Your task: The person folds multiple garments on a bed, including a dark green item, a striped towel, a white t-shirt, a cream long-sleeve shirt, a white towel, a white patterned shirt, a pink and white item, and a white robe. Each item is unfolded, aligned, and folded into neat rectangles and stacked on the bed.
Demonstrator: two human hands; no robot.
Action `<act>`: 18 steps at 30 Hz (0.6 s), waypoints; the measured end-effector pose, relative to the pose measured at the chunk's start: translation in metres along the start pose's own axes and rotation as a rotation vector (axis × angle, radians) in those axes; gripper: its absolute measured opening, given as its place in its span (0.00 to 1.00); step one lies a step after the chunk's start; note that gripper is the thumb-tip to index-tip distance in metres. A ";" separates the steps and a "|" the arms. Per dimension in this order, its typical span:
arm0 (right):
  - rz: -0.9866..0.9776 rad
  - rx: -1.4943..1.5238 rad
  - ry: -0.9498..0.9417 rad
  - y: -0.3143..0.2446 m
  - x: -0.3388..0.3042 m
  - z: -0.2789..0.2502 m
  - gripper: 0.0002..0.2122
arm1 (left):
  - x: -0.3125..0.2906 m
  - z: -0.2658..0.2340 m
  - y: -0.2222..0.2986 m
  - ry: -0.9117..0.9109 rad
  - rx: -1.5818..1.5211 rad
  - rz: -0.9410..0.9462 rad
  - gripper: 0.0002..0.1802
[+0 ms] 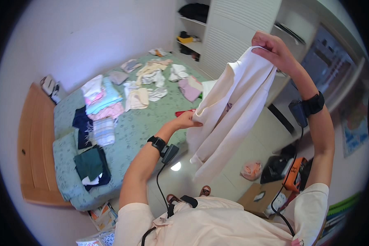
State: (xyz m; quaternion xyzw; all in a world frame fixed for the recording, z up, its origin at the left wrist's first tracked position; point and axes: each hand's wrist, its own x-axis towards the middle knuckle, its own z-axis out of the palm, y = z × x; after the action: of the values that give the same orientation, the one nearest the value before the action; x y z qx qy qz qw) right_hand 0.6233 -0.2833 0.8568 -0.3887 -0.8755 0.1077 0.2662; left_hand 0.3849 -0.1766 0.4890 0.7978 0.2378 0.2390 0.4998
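Note:
A cream-white top (244, 98) hangs in the air in front of me, with a small dark print partly showing between its folds. My right hand (272, 49), raised high on the right, pinches one upper end of it between thumb and fingers. Lower and to the left, my left hand (187, 119) grips its other edge. The cloth droops in long folds from both hands toward the floor beside the bed. Something red (185, 112) lies on the bed edge just behind my left hand, mostly hidden.
On the green patterned bed (139, 129) lie folded stacks, such as a pastel pile (104, 96) and a dark green folded garment (89, 162), plus loose clothes farther back. A cardboard box (254, 197), a plastic bag (251, 170) and an orange box (294, 176) stand on the right-hand floor.

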 end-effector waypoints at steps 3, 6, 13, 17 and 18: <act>0.094 -0.122 0.032 0.025 -0.049 -0.022 0.05 | 0.009 0.015 0.007 -0.038 -0.043 0.075 0.10; 0.310 -0.172 0.031 0.048 -0.105 -0.045 0.05 | -0.001 -0.014 0.024 0.151 -0.085 -0.021 0.08; 0.523 -0.122 0.108 0.074 -0.201 -0.006 0.04 | -0.025 -0.061 0.100 0.157 -0.025 -0.157 0.06; 0.452 -0.256 0.204 0.085 -0.219 -0.005 0.04 | -0.036 -0.074 0.141 0.381 -0.057 0.049 0.06; 0.433 -0.240 0.318 0.092 -0.220 -0.003 0.05 | -0.036 -0.082 0.144 0.469 -0.023 0.151 0.06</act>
State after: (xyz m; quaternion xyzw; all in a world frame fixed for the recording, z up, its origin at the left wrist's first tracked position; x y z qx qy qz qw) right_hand 0.8048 -0.3831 0.7390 -0.6071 -0.7260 -0.0048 0.3229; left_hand 0.3264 -0.1985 0.6469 0.7302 0.2843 0.4571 0.4207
